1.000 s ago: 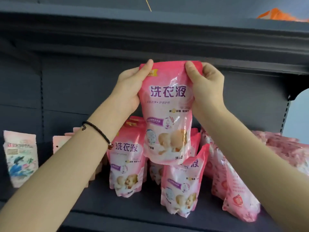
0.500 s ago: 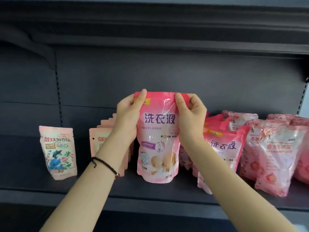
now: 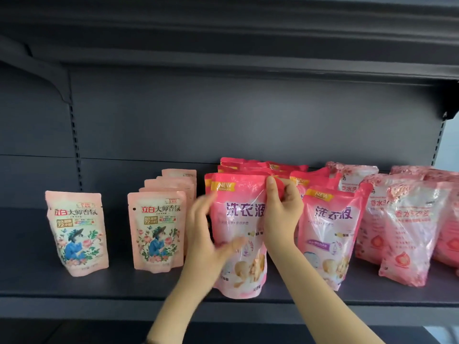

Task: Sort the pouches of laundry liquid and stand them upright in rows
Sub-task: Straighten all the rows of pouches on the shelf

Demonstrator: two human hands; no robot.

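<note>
Shelf (image 3: 124, 286), dark grey, one level, all stock on it.

Pouch (image 3: 238, 234): bright pink, "NEW" tab at top left. It stands upright at the shelf's front edge, middle of view. My right hand (image 3: 283, 214) has its top right corner pinched between thumb and fingers (image 3: 289, 194). My left hand (image 3: 206, 244) is blurred. Its fingers look spread and loose, lying against the pouch's left edge and lower front, gripping nothing that I can see.

Pink row (image 3: 248, 167): same kind, lined up directly behind the pouch. Only the tops show, at least three, and they overlap too much for a firm count.

Second pouch (image 3: 330, 234): same pink kind, just right of my right hand, upright with a slight lean. More pink tops show behind it, number unclear.

Rose pouches (image 3: 409, 232): paler, crinkled, with red lettering, at the far right. I count at least four, bunched and leaning, and the group is cut by the frame edge.

Peach row (image 3: 157, 232): pale peach with a blue figure among flowers, just left of my left hand. It runs front to back, about five by the stepped tops.

Lone peach pouch (image 3: 77, 234): one, same print, upright, well apart at the far left.

Contents: the pink and peach pouches are sealed and opaque, so no liquid is visible.
</note>
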